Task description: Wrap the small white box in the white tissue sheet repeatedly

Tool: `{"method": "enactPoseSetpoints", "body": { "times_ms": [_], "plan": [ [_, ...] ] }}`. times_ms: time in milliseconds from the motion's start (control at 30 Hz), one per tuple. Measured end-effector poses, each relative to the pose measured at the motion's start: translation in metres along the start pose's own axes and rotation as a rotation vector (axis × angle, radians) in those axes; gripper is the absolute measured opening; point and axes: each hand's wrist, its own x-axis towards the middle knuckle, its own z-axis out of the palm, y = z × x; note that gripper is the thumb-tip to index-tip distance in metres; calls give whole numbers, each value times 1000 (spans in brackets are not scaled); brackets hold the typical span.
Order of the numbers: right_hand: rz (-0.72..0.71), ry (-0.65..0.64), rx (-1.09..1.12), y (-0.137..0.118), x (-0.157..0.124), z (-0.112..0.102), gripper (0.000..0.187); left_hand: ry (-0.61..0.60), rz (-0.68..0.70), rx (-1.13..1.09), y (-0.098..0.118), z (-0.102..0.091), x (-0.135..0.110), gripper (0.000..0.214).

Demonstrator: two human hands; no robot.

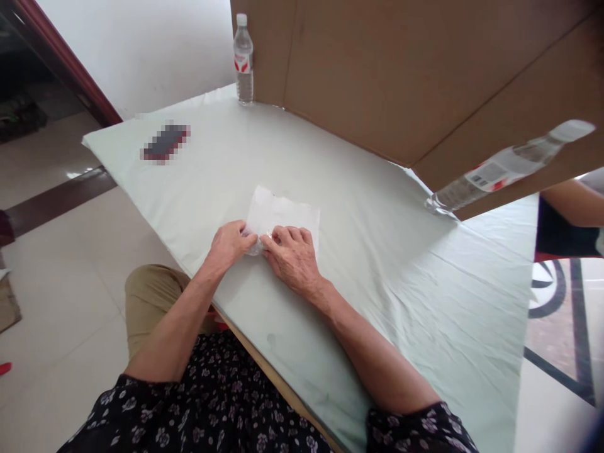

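A small clear plastic bag (283,212) lies flat on the pale green table cover (377,264), near the table's front edge. My left hand (230,242) pinches the bag's near left corner with closed fingers. My right hand (292,255) rests beside it, fingers curled and pressed on the bag's near edge. The two hands nearly touch. The part of the bag under the fingertips looks bunched up.
A brown cardboard sheet (415,75) stands across the back of the table. One water bottle (243,60) stands upright at its left end, another bottle (509,167) leans at its right. A blurred dark flat object (165,143) lies far left. Another person's arm (573,201) shows at the right edge.
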Motion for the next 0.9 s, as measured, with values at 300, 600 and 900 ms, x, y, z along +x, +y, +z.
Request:
{"method": "enactPoseSetpoints", "body": {
  "times_ms": [300,600,900],
  "plan": [
    [23,-30,60,0,2,-1,25,-67,-145,-519,8,7,-5,14],
    [47,-13,175,1,1,-1,48,-69,-149,-772,18,8,-5,16],
    [80,-66,428,15,0,-13,61,-376,60,-680,19,-18,-17,34]
  ]
}}
